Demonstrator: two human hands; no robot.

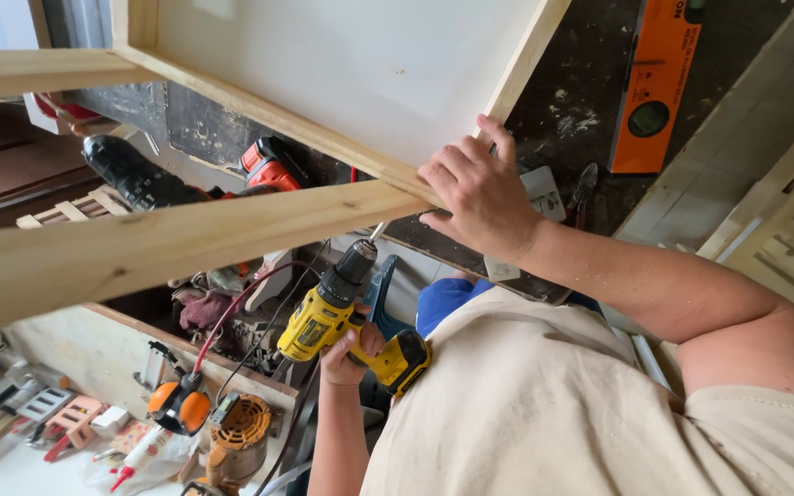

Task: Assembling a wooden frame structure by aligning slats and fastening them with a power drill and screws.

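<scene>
My left hand (346, 354) grips the heavy yellow drill (342, 317) by its handle, bit upward; my right hand (480, 193), fingers spread, steadies the stiff wooden frame (186, 239) above.

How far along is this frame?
Done: the frame around the white panel looks joined. In hand: the right hand presses the brace to the corner; the left hand aims the drill up at it. Left: whether a screw is in, I cannot tell.

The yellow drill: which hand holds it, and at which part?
The left hand holds the yellow drill by its handle, bit pointing up at the wooden frame. The right hand presses on the frame's corner joint.
</scene>
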